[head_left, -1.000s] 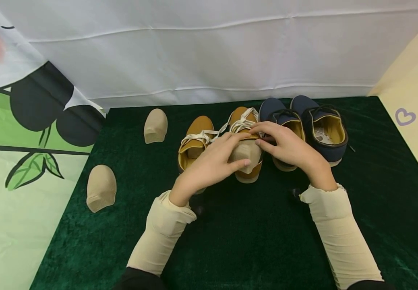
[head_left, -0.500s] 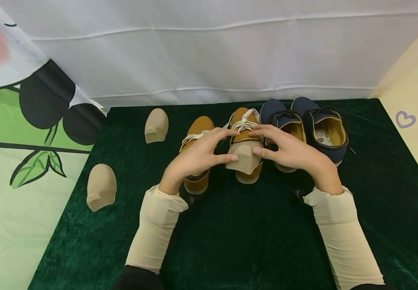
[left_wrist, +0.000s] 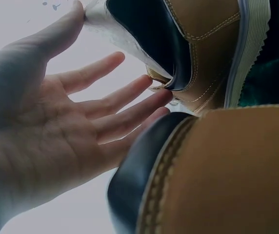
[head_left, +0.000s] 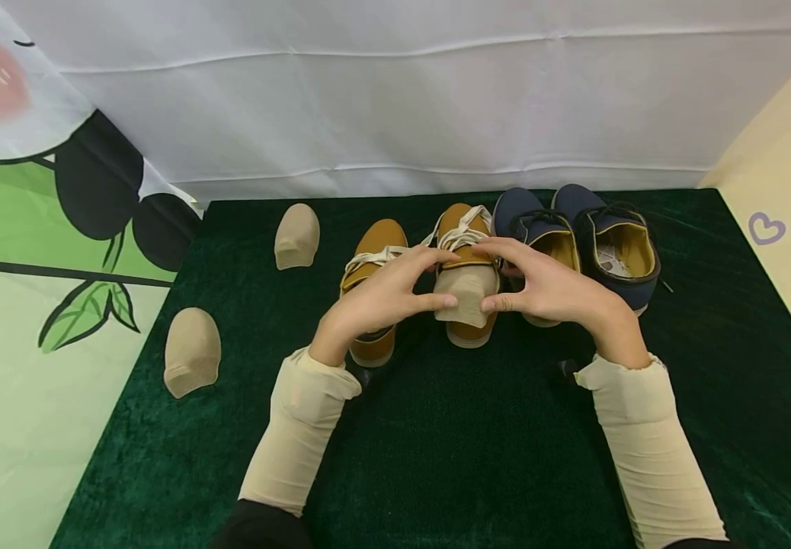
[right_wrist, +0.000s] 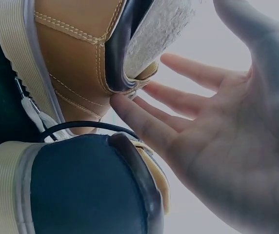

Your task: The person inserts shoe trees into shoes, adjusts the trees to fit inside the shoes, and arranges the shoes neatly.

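A beige, toe-shaped shoe insert (head_left: 467,288) sits partly in the opening of the right-hand tan shoe (head_left: 469,337), its squared end sticking out toward the heel. My left hand (head_left: 392,291) has its thumb at the insert's left edge, with its spread fingers by the shoe's tongue and collar. On the other side my right hand (head_left: 563,284) mirrors it, thumb against the insert's right edge. In the right wrist view its fingers (right_wrist: 178,100) look nearly straight and touch the shoe's collar. The other tan shoe (head_left: 382,232) lies partly hidden under my left hand.
Two navy shoes (head_left: 632,288) stand side by side close on the right. Two more beige inserts, one farther back (head_left: 297,236) and one nearer (head_left: 193,351), lie at the left on the green cloth (head_left: 450,442). A white curtain (head_left: 402,114) hangs behind.
My left hand has drawn back leftward from over the shoe, and its thumb has come to the insert's edge. The insert has turned from tilted to straighter in the shoe.
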Motion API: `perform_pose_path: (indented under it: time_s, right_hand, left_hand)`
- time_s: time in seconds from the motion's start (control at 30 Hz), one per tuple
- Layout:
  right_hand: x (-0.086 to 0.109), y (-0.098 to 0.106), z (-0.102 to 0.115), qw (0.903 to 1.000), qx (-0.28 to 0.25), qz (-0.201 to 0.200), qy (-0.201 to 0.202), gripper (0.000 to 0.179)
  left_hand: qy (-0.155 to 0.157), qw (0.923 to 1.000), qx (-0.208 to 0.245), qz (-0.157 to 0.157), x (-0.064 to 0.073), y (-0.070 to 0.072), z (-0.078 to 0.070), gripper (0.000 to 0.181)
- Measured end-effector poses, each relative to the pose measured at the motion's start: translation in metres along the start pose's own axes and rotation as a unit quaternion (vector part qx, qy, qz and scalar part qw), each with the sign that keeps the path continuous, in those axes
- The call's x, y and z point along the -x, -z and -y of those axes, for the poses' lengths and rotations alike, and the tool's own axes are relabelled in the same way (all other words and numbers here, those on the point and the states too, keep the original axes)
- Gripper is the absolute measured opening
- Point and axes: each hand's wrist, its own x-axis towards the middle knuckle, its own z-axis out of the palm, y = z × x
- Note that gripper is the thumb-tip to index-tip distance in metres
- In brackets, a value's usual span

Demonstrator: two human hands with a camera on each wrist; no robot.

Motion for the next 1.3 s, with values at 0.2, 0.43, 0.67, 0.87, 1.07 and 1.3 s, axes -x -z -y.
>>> perform_pose_path:
  time_s: [0.2, 0.43, 0.67, 0.87, 1.07, 1.3]
  right_hand:
    - [0.0, 0.001, -0.003, 0.9999, -0.005, -0.014, 0.002, 0.074]
    - [-0.001, 0.0, -0.005, 0.9996, 0.007, -0.027, 0.008, 0.067]
    - [-0.002, 0.0, -0.006, 0.999, 0.023, -0.036, 0.013, 0.06]
    - [-0.003, 0.0, -0.009, 0.9983, 0.028, -0.042, 0.029, 0.056]
    - [-0.003, -0.001, -0.011, 0.9977, 0.031, -0.046, 0.038, 0.055]
    - [-0.004, -0.002, -0.011, 0.9965, 0.045, -0.052, 0.047, 0.053]
  left_hand:
    - [0.009, 0.9994, -0.019, -0.027, -0.004, -0.006, 0.001, 0.057]
    - [0.019, 0.9974, -0.039, -0.058, -0.009, -0.012, 0.0, 0.05]
    - [0.031, 0.9937, -0.067, -0.084, -0.014, -0.019, -0.001, 0.046]
    - [0.028, 0.9908, -0.084, -0.102, -0.018, -0.024, -0.001, 0.047]
    - [0.04, 0.9875, -0.102, -0.113, -0.021, -0.029, -0.001, 0.05]
    - [0.04, 0.9833, -0.125, -0.126, -0.023, -0.035, 0.001, 0.051]
